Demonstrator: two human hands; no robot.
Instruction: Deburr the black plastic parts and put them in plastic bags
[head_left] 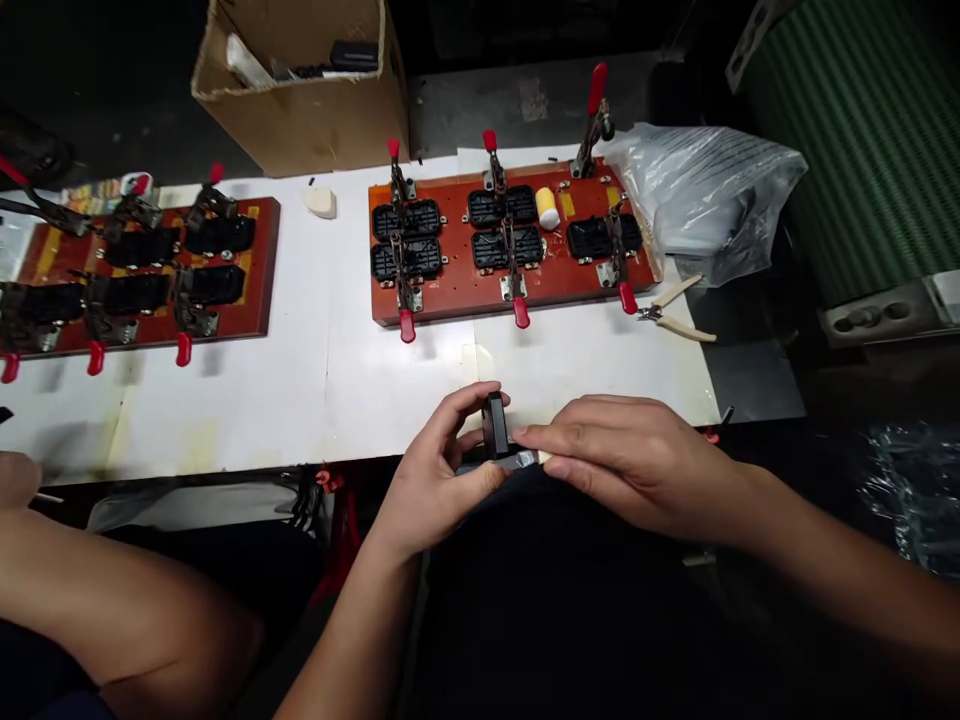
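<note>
My left hand (pixel 431 485) is closed around a small black plastic part (pixel 496 427), which it holds on edge between fingers and thumb at the front of the table. My right hand (pixel 634 455) pinches a small knife (pixel 528 459) with a pale handle end and a short metal blade. The blade points left and lies close to the lower edge of the part; whether it touches cannot be made out. Most of the handle is hidden in my right fingers.
Beyond my hands stands a red-brown fixture board (pixel 442 300) with red-handled clamps and black parts; another fixture board (pixel 262 300) is at left. Side cutters (pixel 671 312), a plastic bag (pixel 712 190) and a cardboard box (pixel 322 130) lie around. A co-worker's arm (pixel 112 590) is at lower left.
</note>
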